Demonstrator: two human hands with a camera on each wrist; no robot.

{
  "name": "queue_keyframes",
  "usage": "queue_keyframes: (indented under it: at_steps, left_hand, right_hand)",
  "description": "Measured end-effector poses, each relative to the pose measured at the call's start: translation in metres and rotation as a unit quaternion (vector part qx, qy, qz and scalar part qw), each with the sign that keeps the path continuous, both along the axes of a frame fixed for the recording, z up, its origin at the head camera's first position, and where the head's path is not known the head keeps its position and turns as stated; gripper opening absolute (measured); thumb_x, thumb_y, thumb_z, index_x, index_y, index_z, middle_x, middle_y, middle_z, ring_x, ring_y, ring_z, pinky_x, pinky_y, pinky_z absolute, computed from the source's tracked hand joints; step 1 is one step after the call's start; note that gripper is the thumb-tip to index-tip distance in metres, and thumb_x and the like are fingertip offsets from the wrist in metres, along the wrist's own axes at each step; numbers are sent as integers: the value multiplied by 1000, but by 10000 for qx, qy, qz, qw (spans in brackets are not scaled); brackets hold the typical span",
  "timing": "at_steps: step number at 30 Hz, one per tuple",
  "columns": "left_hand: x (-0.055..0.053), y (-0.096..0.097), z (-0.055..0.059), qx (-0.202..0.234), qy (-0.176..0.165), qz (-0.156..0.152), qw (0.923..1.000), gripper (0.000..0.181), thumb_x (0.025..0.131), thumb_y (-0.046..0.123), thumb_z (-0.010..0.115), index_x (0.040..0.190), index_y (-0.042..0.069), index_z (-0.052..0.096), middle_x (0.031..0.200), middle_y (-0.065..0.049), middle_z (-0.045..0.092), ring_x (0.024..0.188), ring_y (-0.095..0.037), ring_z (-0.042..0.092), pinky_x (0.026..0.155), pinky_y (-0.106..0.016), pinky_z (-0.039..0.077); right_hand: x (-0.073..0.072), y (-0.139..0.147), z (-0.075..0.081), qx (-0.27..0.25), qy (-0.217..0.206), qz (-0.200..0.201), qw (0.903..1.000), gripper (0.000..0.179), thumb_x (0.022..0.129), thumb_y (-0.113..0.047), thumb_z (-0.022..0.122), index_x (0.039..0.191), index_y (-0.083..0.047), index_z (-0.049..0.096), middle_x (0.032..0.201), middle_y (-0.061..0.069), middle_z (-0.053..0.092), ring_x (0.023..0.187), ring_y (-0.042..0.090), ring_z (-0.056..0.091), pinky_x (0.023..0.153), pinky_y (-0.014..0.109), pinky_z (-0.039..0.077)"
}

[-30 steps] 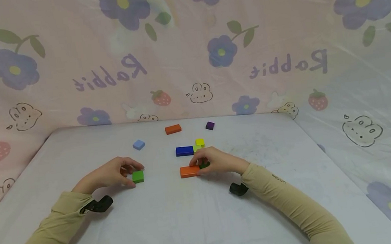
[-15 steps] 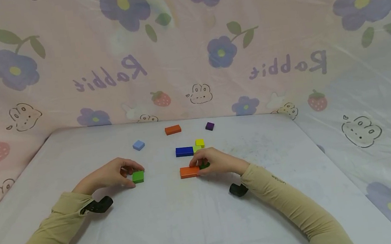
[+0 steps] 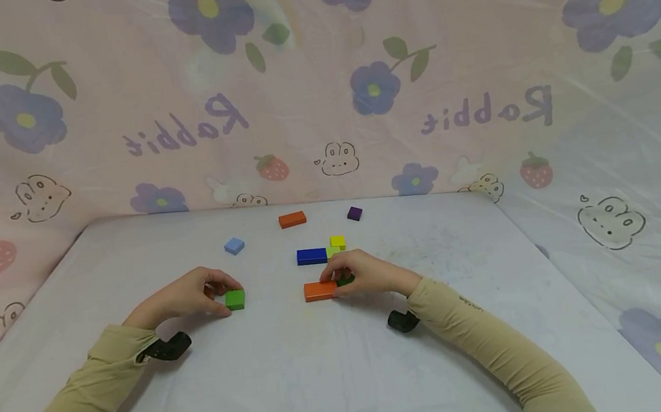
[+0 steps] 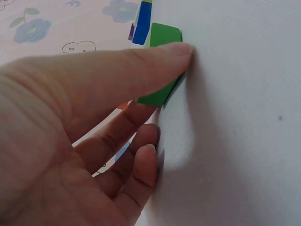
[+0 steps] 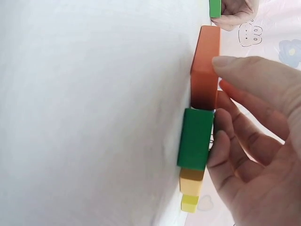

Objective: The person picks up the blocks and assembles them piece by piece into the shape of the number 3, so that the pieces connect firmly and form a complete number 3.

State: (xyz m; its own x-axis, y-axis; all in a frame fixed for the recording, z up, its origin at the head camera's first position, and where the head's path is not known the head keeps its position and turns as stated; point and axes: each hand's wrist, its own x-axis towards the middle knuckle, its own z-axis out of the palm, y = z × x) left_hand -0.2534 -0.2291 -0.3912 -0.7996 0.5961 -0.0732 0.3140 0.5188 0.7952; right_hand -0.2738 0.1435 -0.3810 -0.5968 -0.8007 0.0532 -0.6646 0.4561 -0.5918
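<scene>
A green square block [image 3: 234, 300] is pinched by the left grip [image 3: 190, 294]; beside a dark-green block [image 5: 195, 139], an orange oblong block [image 3: 318, 291] by the right grip [image 3: 370, 273].

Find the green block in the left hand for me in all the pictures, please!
Head: the green block is left of the middle, a bit below halfway.
Left wrist: the green block is near the top middle, partly behind the thumb.
Right wrist: the green block is at the top edge, right of the middle, cut off.
Shared landmark: the left hand, gripping it in all three views.
</scene>
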Motion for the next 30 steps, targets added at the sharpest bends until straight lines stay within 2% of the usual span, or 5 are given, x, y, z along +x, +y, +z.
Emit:
queue_keyframes:
  at_steps: [12,19,30]
  left_hand:
    - [0,0,-2,11,322,165,9993,43,74,9,82,112,-2,66,101,-8,63,89,-23,54,74,-28,47]
    - [0,3,0,49,374,353,9987,46,74,10,82,114,-4,64,94,-9,61,84,-22,54,72,-27,47]
    - [-5,17,-4,105,595,408,9973,46,75,14,82,115,-1,65,88,-7,60,80,-19,56,72,-27,49]
  right_hand:
    - [-1,1,-1,-19,-4,21,10000,27,83,-9,75,109,-6,68,101,1,64,88,17,57,78,27,49]
    - [-2,1,-1,-31,-38,24,10000,28,83,-9,75,110,-7,68,101,0,63,88,17,57,78,28,49]
    - [-2,1,-3,-58,-63,23,10000,27,83,-9,75,109,-7,69,101,-1,63,88,16,56,78,28,50]
